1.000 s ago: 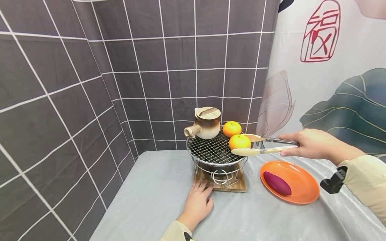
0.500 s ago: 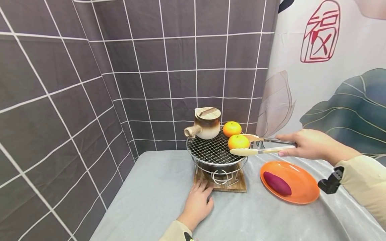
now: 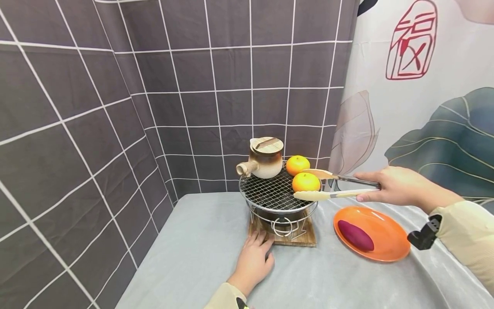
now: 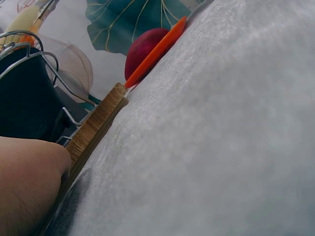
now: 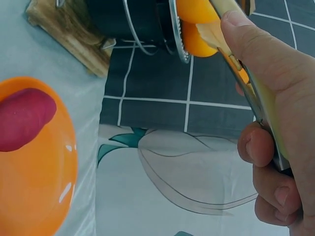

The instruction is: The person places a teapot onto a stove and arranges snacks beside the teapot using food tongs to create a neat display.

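Grey cloth table (image 3: 200, 253); dark tiled wall (image 3: 115, 107); leaf-print curtain (image 3: 424, 107).

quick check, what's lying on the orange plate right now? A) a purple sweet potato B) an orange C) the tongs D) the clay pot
A: the purple sweet potato lies alone on the orange plate; both oranges and the pot sit on the grill.

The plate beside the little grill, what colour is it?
Bright orange; the plate shows best in the head view, with a purple sweet potato on it.
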A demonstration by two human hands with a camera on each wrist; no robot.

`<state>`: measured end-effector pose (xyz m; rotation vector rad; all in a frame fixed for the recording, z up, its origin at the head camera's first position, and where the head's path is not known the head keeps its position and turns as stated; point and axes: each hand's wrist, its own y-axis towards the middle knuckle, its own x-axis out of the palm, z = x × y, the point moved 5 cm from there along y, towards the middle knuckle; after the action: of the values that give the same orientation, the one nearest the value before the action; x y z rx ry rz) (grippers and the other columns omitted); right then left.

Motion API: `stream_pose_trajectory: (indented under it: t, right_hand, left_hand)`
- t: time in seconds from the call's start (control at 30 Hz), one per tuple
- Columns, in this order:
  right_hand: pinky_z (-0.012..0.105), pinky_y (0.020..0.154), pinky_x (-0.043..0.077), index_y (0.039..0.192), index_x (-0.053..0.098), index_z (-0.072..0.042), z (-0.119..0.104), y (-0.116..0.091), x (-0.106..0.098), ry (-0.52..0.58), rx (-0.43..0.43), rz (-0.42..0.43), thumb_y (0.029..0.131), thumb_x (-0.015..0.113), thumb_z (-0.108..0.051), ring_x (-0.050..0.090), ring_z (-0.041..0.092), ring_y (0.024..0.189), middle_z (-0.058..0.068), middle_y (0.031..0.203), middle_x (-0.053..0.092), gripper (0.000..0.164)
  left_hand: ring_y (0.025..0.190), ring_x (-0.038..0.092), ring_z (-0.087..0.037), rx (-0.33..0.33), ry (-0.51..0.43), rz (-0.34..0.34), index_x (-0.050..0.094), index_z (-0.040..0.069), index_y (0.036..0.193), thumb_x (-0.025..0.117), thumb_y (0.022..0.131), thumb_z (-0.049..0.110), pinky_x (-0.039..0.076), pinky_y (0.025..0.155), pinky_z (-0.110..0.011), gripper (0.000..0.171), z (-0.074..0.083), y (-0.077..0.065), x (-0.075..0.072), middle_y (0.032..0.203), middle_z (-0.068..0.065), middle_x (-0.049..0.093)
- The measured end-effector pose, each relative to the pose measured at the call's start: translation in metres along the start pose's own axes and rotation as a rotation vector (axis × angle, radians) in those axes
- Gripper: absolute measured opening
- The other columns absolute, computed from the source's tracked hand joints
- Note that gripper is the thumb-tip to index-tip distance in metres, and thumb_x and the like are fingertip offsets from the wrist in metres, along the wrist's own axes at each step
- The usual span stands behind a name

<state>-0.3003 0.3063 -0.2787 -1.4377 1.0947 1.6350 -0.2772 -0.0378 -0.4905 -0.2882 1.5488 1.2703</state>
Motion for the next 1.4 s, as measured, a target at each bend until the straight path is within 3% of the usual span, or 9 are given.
stream_pose_trajectory:
  t: [0.1,0.3,0.7,0.9,1.13,1.4]
  right_hand:
    - [0.028,0.053,0.042,0.14,0.061,-0.009,0.001,-0.003,-0.001,0.006,0.009,0.013,0.08,0.069,-0.07,0.046,0.006,0.051,-0.011,0.054,0.045,0.086]
    - [0.027,0.05,0.035,0.141,0.06,-0.01,0.007,-0.009,-0.002,0.008,0.025,0.059,0.079,0.073,-0.067,0.042,0.008,0.05,-0.01,0.053,0.042,0.085]
    - [0.029,0.052,0.038,0.141,0.057,-0.007,0.038,-0.046,0.01,-0.028,0.07,0.137,0.081,0.077,-0.057,0.044,0.004,0.056,-0.013,0.055,0.043,0.081]
    - [0.027,0.052,0.036,0.142,0.053,-0.003,0.062,-0.076,0.03,-0.009,0.131,0.092,0.084,0.076,-0.054,0.042,0.003,0.058,-0.012,0.063,0.048,0.08]
    - [0.025,0.051,0.03,0.14,0.051,0.006,0.079,-0.103,0.059,-0.022,0.2,0.037,0.087,0.072,-0.053,0.034,0.007,0.051,-0.007,0.06,0.038,0.082]
    - [0.03,0.055,0.038,0.138,0.052,0.01,0.086,-0.119,0.097,0.031,0.225,-0.007,0.089,0.071,-0.051,0.045,0.012,0.062,-0.004,0.065,0.05,0.081]
  left_hand:
    - [0.128,0.057,-0.039,-0.007,0.001,-0.013,0.073,0.013,0.123,0.067,0.084,0.02,0.046,0.106,-0.052,0.04,-0.001,0.0,0.002,0.134,-0.012,0.065]
    - [0.128,0.057,-0.038,-0.007,0.002,-0.01,0.073,0.013,0.124,0.068,0.084,0.021,0.046,0.106,-0.052,0.041,-0.001,0.0,0.003,0.134,-0.012,0.065]
    - [0.128,0.057,-0.038,-0.007,0.005,-0.016,0.073,0.013,0.124,0.067,0.084,0.02,0.046,0.106,-0.052,0.041,0.001,0.0,0.003,0.133,-0.012,0.065]
    - [0.129,0.056,-0.037,-0.002,0.015,-0.027,0.073,0.013,0.123,0.066,0.085,0.022,0.045,0.107,-0.051,0.04,0.001,0.0,0.005,0.135,-0.011,0.064]
    - [0.129,0.057,-0.037,-0.001,0.009,-0.014,0.073,0.013,0.125,0.067,0.084,0.022,0.046,0.106,-0.052,0.042,0.0,-0.002,0.006,0.135,-0.012,0.064]
    - [0.129,0.057,-0.038,0.008,0.013,0.004,0.073,0.012,0.124,0.066,0.084,0.021,0.045,0.107,-0.052,0.042,-0.002,0.0,0.004,0.134,-0.013,0.065]
